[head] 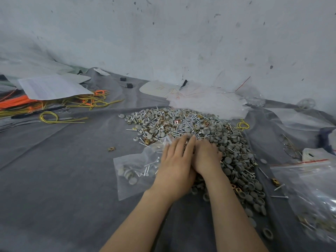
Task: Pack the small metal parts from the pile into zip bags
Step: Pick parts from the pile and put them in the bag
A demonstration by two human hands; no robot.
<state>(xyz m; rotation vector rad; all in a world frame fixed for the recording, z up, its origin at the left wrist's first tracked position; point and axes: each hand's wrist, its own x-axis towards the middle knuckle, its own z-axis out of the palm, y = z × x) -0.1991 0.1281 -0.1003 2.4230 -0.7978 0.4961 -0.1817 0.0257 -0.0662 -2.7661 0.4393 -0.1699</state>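
Hands touch at the pile's (181,122) near edge: left hand (175,160) lies flat, fingers straight, on the crinkly clear bag's (131,171) mouth; right hand's (206,157) fingertips are sunk in the parts, grip hidden tbh. Pile's shiny screws (174,132), round grey caps (228,160), brass clips (111,148), on grey cloth (63,170).

A wrinkled dull grey cloth (63,179) fills the frame below a pale bluish-white wall (181,42) flecked with dark specks. At centre, the mixed pile of small parts (181,122) shows matte grey round caps, silver screws and brass-gold clips. Grey and silver show through a clear plastic zip bag (134,170) at lower centre. At right, clear zip bags (309,179) carry a red strip. Upper left: orange and yellow cords (54,104), a white printed paper sheet (52,86) and 2 small black parts (129,85).
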